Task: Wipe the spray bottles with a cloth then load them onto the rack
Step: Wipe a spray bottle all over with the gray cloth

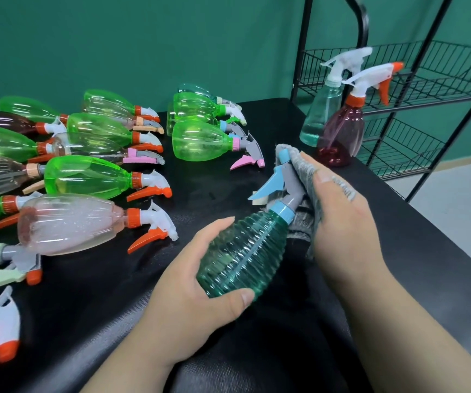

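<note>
The teal bottle (240, 259) in your left hand (188, 302) is see-through, glossy, ribbed plastic, and its trigger head (282, 182) is matt plastic. Your right hand (342, 222) holds a soft, fuzzy knitted cloth (302, 163). The table cover (92, 321) is black woven fabric; the rack (427, 89) is black-painted metal wire.

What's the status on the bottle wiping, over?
Left hand grips teal bottle by its body. Right hand holds grey cloth round the spray head. Clear bottle and red bottle stand upright at table corner, before the rack.
</note>
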